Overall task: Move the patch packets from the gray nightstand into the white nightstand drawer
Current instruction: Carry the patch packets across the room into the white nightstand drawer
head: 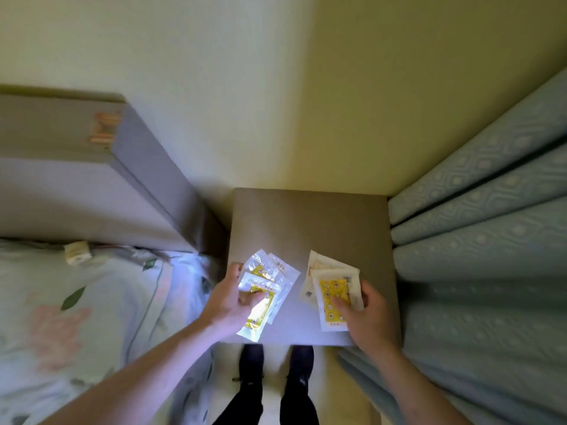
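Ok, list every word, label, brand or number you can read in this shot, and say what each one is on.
None can be read.
Left hand packets: small print on the yellow and clear wrappers, too blurred.
Right hand packets: round marks on the yellow panel and a line of print near the bottom edge, too small.
Headboard: an orange mark on top, blurred.
Tag on the bedding: nothing legible.

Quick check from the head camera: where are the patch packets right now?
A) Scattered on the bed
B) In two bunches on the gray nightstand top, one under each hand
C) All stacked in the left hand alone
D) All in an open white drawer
B: the left hand grips one fanned bunch of packets and the right hand holds a second bunch, both over the gray nightstand; no drawer shows.
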Demonstrator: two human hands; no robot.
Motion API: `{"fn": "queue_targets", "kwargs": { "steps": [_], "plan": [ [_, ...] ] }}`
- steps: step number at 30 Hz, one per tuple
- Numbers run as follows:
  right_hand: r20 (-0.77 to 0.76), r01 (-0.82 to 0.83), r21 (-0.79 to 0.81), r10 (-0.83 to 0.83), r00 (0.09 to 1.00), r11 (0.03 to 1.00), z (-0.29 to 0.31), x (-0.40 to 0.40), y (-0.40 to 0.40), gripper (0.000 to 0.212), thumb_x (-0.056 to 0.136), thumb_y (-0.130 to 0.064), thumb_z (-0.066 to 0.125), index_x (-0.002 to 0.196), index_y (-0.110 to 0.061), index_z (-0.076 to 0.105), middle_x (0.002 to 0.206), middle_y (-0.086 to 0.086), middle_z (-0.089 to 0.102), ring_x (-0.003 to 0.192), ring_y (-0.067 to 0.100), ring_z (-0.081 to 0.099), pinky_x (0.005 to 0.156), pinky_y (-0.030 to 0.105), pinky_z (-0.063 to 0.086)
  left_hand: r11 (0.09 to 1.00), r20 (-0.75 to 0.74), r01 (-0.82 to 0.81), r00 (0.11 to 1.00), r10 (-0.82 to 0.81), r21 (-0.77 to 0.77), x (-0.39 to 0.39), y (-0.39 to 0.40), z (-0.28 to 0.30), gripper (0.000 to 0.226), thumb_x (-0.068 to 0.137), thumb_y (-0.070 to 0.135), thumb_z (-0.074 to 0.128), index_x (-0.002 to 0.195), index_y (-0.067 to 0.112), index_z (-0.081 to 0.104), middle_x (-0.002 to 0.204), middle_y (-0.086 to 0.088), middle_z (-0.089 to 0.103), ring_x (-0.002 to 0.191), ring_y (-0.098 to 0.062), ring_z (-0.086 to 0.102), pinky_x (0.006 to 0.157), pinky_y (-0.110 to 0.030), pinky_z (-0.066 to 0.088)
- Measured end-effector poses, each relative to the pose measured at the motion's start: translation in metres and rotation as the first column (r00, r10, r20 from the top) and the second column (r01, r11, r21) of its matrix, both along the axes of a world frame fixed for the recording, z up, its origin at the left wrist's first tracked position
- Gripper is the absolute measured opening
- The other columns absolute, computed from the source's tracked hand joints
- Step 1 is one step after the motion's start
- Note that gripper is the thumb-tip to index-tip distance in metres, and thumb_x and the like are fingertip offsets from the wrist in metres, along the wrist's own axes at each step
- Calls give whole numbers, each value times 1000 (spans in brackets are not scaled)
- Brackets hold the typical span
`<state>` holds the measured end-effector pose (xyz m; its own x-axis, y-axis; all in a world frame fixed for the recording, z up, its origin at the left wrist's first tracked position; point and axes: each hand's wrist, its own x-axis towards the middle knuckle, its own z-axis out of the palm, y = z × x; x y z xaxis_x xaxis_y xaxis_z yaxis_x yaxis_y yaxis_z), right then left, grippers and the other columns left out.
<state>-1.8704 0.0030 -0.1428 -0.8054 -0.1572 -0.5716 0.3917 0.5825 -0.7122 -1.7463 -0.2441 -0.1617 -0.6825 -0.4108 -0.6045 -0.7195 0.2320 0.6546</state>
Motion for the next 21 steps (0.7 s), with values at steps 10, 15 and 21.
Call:
{"fn": "queue_targets", "kwargs": {
  "steps": [10,15,21],
  "plan": [
    [-110,-20,-11,19,994,1000,176,112,41,16,84,-21,81,95,-27,72,87,-8,78,83,13,75,74,36,63,998,-103,47,993,-51,-46,117,35,155,35,87,51,68,102,29,46,90,8,72,73,-14,71,72,-48,59],
    [-175,-127,-50,116,978,991,225,148,61,15,84,-18,81,93,-27,73,88,-7,78,84,16,74,80,47,61,986,-148,-8,989,-17,-164,152,60,220,29,88,41,70,102,29,48,86,15,70,77,-5,66,75,-39,56],
    [-262,-338,-92,305,916,937,270,165,74,12,83,-17,80,85,-20,68,81,-5,76,78,20,72,76,47,61,953,-254,-228,951,175,-198,202,97,273,28,87,39,72,105,35,51,90,17,71,81,-5,67,76,-39,56]
  ]
}}
